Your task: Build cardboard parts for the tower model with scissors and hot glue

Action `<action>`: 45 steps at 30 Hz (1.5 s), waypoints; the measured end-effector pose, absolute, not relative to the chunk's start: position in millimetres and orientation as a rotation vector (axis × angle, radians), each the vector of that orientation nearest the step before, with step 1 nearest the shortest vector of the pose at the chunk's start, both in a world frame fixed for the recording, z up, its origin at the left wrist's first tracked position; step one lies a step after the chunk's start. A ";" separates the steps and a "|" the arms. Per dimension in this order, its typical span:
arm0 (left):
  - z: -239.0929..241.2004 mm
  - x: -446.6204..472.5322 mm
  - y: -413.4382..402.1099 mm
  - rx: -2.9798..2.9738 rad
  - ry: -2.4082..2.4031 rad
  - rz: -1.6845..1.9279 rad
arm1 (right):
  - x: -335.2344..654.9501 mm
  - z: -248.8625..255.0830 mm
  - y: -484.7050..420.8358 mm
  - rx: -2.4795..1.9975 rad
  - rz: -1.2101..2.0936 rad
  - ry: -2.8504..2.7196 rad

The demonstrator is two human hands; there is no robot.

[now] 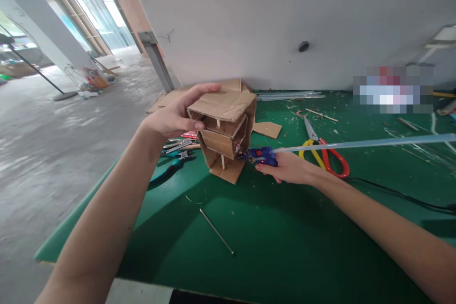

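Note:
A small brown cardboard structure with open compartments and short wooden sticks inside stands on the green tabletop. My left hand grips its upper left edge, thumb at the front and fingers over the top. In my right hand is a blue hot glue gun, its nozzle end at the structure's right side. A long translucent glue stick sticks out of the gun's back toward the right. Whether the nozzle touches the cardboard I cannot tell.
Scissors with red and yellow handles lie behind my right wrist. Teal-handled pliers rest left of the structure. A thin metal rod lies in front. Cardboard scraps and more glue sticks are at the back. A black cord runs right.

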State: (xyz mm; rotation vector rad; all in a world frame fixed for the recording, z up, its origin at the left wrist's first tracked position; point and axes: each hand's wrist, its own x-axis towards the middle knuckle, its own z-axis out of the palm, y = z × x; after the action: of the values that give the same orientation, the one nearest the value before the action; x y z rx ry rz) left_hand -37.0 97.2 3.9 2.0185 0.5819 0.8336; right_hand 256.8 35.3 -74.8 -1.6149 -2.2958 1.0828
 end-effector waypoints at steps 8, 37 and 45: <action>2.6 -36.4 98.3 2.012 0.578 0.851 | 256.2 -74.7 35.4 -1.633 0.925 -2.449; 16.7 -32.3 90.9 2.069 0.566 0.801 | 233.6 -82.1 -2.4 -1.257 -0.211 -2.837; 18.9 -32.6 91.0 2.103 0.570 0.751 | 224.2 -79.8 -8.3 -1.339 -0.232 -2.828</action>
State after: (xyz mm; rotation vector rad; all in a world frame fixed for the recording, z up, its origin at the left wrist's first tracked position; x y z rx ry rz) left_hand -32.6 91.0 18.9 2.1026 0.5700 0.7511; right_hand 224.2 -8.3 -79.8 -1.3388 -2.8282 -0.2322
